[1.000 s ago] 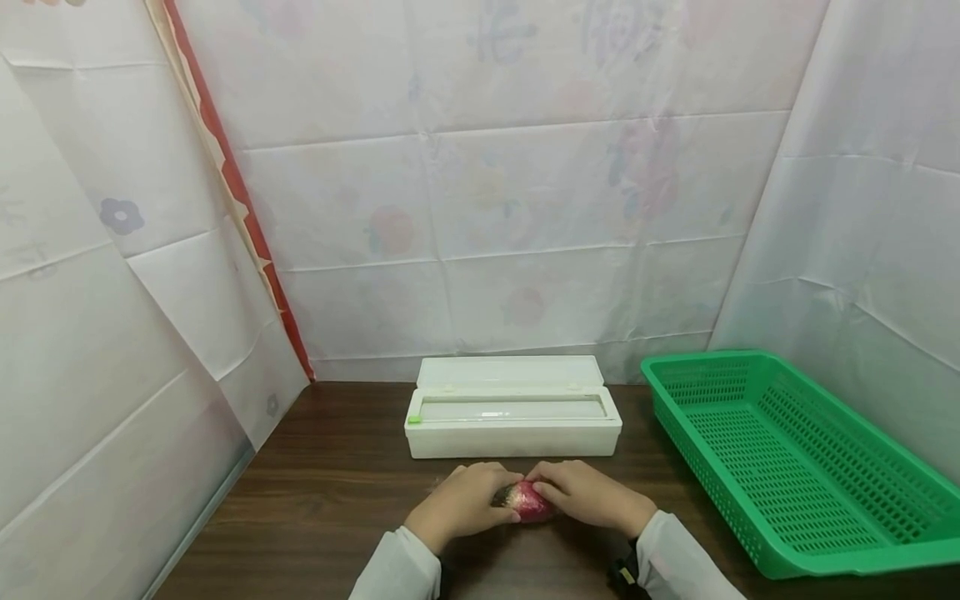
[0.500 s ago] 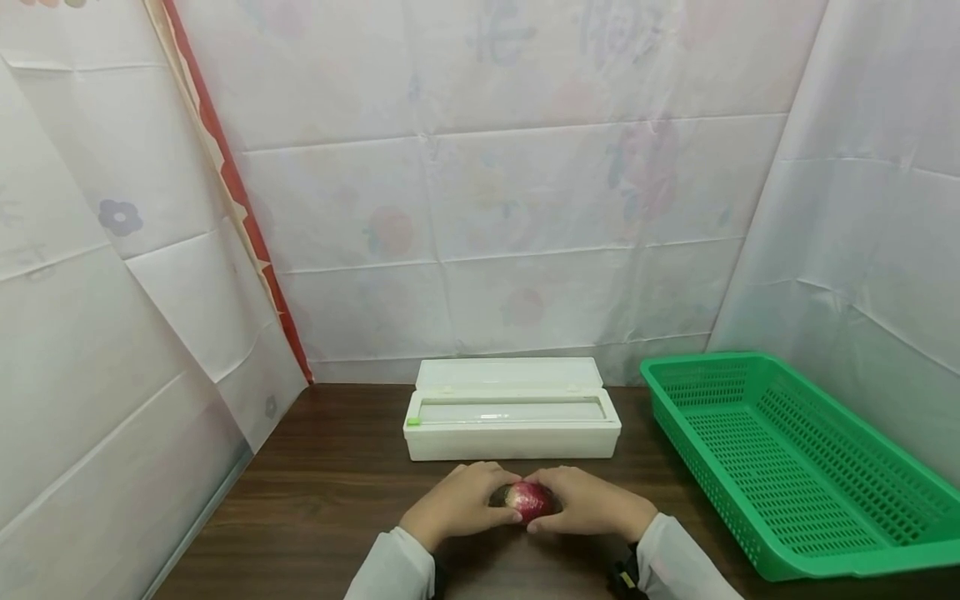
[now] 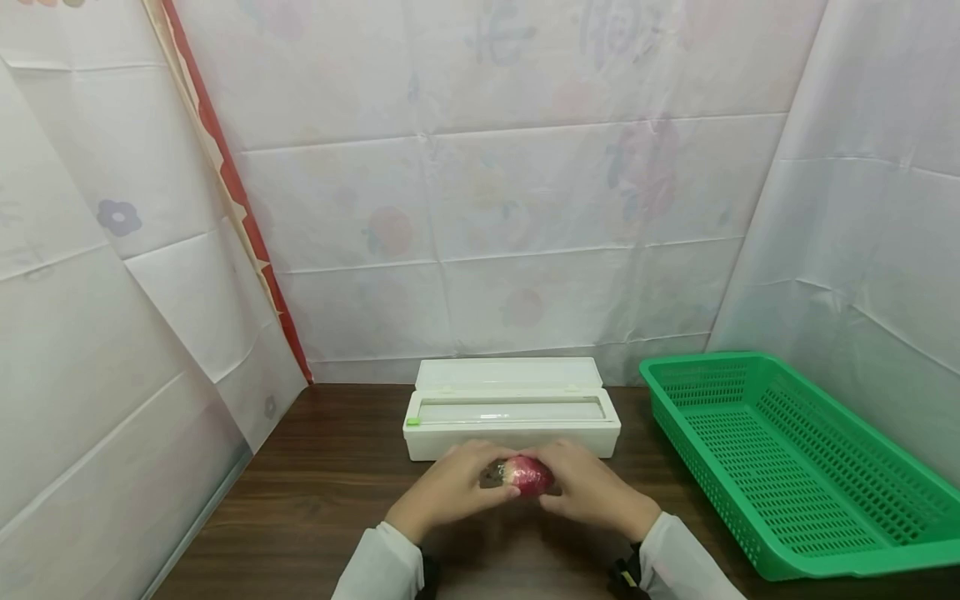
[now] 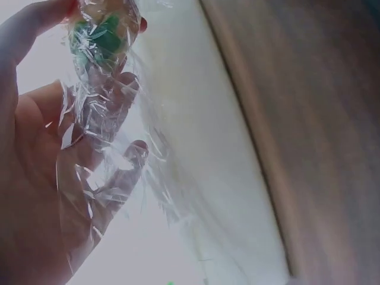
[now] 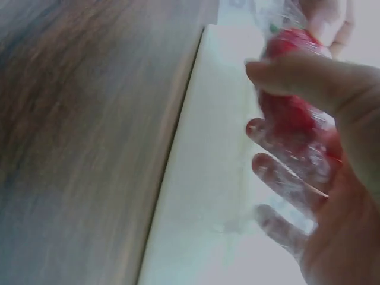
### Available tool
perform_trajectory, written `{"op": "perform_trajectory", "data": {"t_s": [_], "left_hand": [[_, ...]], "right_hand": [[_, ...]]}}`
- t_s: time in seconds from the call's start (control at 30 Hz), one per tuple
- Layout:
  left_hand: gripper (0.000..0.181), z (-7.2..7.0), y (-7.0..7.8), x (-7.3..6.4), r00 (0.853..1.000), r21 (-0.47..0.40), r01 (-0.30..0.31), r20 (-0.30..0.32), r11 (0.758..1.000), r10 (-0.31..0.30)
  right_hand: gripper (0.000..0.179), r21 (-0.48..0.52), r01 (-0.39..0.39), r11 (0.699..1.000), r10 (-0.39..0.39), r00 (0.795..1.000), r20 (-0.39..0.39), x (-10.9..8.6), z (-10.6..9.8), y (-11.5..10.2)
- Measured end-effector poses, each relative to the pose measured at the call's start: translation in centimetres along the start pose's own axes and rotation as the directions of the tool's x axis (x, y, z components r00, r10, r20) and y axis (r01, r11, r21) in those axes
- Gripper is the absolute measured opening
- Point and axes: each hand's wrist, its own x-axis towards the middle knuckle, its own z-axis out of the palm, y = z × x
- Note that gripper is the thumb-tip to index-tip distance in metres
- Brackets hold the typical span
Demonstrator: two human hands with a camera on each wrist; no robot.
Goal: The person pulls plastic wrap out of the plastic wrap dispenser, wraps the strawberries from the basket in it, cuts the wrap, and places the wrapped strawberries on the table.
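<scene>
A red strawberry (image 3: 527, 476), pale toward its green leafy end, is wrapped in clear cling film. It is raised off the table between both hands in the head view. My left hand (image 3: 448, 492) pinches the leafy end with thumb and forefinger, and loose film (image 4: 98, 113) trails over its other fingers in the left wrist view. From the other side, my right hand (image 3: 597, 493) holds the red end, thumb across the fruit in the right wrist view. Right behind the hands stands a white cling film dispenser (image 3: 512, 442), lid raised, with a small green slider at its left.
A green slotted plastic basket (image 3: 705, 479) stands on the right side of the dark wooden table (image 3: 322, 483). White printed sheeting (image 3: 450, 208) hangs at the back and both sides. Dark bands circle both wrists near the sleeves.
Both hands have lifted the wrapped strawberry upward and slightly forward, toward the dispenser. Earlier, the right fingers pressed at the film on the strawberry; then the right thumb moved below it. Dispenser and basket stay put.
</scene>
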Motion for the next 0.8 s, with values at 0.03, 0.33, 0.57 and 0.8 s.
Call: {"op": "perform_trajectory", "data": {"t_s": [0.03,0.33,0.57,0.8], "left_hand": [[0.046,-0.1,0.1,0.0,1.000,-0.005,0.000,-0.008,1.000,0.000],[0.047,-0.8,1.0,0.4,0.995,0.032,-0.013,-0.100,0.999,0.016],[0.050,-0.7,1.2,0.6,0.989,0.073,-0.004,-0.146,0.997,0.014],[0.054,-0.7,1.6,0.6,0.985,0.073,0.004,-0.175,0.997,0.009]], "right_hand": [[0.054,-0.025,0.001,1.000,-0.002,1.000,-0.023,0.0,-0.1,-0.1],[0.052,-0.166,0.012,0.986,-0.039,0.987,-0.154,0.3,-0.9,-0.5],[0.047,-0.236,0.033,0.971,-0.093,0.965,-0.246,0.5,-1.2,-0.3],[0.046,-0.263,0.028,0.964,-0.112,0.945,-0.308,0.5,-1.1,-0.1]]}}
